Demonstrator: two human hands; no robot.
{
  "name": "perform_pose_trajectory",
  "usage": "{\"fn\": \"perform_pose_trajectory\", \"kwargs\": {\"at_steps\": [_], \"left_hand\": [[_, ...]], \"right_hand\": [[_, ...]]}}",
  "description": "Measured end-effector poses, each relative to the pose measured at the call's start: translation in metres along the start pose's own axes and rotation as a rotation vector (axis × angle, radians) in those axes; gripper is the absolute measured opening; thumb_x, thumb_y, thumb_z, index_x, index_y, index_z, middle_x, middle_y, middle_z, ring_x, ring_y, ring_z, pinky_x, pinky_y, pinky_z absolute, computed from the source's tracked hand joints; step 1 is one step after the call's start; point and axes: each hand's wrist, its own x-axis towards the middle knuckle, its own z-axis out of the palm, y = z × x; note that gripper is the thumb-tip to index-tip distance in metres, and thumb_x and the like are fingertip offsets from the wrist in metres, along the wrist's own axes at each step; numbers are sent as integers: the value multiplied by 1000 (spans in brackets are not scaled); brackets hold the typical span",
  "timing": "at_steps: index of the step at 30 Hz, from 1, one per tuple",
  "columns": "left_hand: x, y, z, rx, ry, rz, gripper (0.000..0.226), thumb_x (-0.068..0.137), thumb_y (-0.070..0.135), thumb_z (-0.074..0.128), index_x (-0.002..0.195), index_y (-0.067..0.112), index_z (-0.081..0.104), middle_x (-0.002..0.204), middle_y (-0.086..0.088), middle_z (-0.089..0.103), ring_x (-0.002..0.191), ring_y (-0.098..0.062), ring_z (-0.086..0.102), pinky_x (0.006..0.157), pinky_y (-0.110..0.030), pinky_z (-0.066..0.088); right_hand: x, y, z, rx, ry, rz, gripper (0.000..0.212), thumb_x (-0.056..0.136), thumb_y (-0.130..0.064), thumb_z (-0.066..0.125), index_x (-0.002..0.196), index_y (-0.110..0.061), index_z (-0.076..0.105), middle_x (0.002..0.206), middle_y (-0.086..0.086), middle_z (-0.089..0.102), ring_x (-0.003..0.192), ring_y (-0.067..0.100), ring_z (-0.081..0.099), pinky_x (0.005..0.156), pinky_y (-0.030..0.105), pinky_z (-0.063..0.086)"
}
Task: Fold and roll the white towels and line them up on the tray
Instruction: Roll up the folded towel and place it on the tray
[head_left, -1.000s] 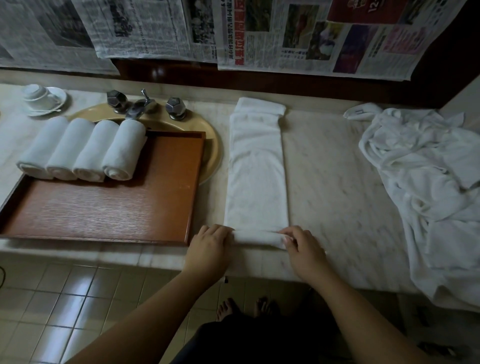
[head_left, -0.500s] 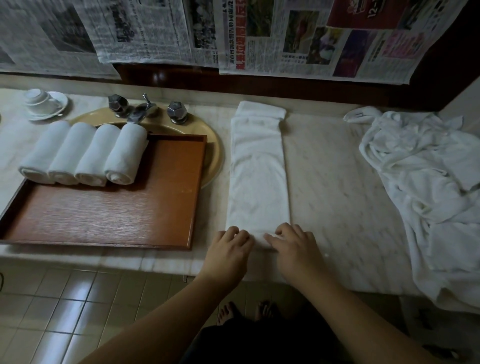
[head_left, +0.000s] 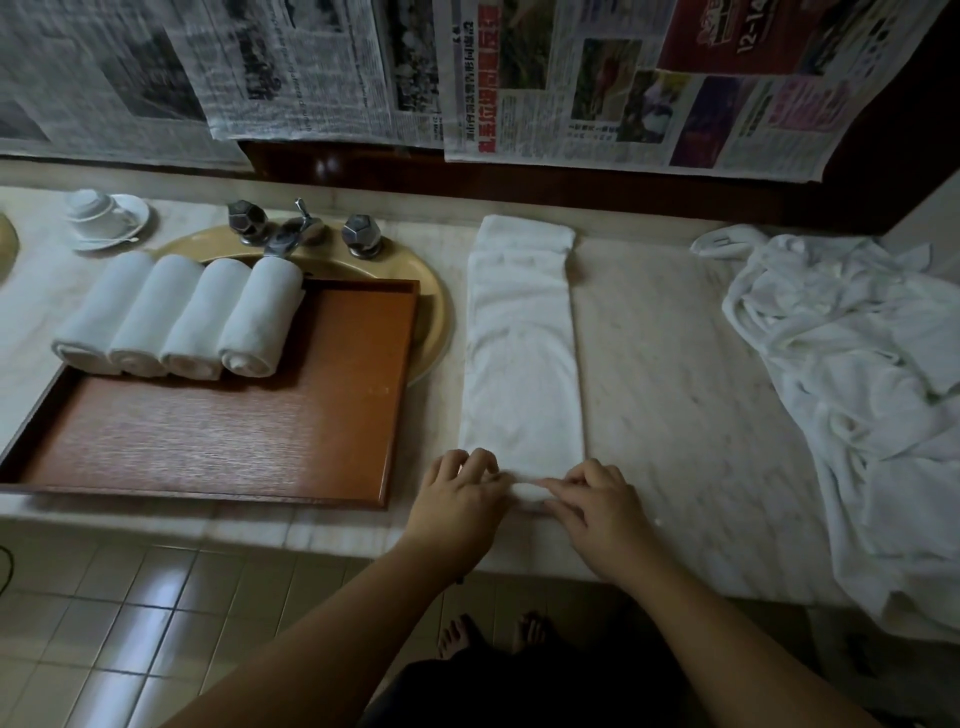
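Observation:
A white towel (head_left: 521, 338) folded into a long strip lies on the marble counter, running away from me. Its near end is turned into a small roll under my fingers. My left hand (head_left: 457, 499) and my right hand (head_left: 597, 501) both curl their fingers over that rolled end, side by side. To the left a brown wooden tray (head_left: 260, 426) rests over the sink, with several rolled white towels (head_left: 179, 314) lined up along its far left edge.
A heap of loose white towels (head_left: 857, 389) covers the counter's right side. Taps (head_left: 301, 234) and a yellow basin (head_left: 431, 301) sit behind the tray. A cup on a saucer (head_left: 106, 218) stands far left. Newspapers (head_left: 571, 83) hang on the wall.
Both hands slid from the towel's outer corners toward its middle and turned the near end over into a small roll.

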Motion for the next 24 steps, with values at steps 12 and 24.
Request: {"fn": "perform_pose_trajectory", "kwargs": {"at_steps": [12,24], "left_hand": [[12,7,-8,-345,-75,-442,22,99,58,55,116,45,59,110,20,64,114,-11,41,95,-37,25],[-14,10,14,122,190,57,27,94,38,67,118,26,72,117,4,58,102,-23,55,85,-38,40]], "right_hand": [[21,11,-1,236,-114,226,18,99,-44,65,115,-44,73,105,-9,48,112,19,47,104,36,43],[-9,21,-1,-334,194,-312,37,92,-45,66,124,-29,74,108,-3,63,91,24,57,69,38,43]]}}
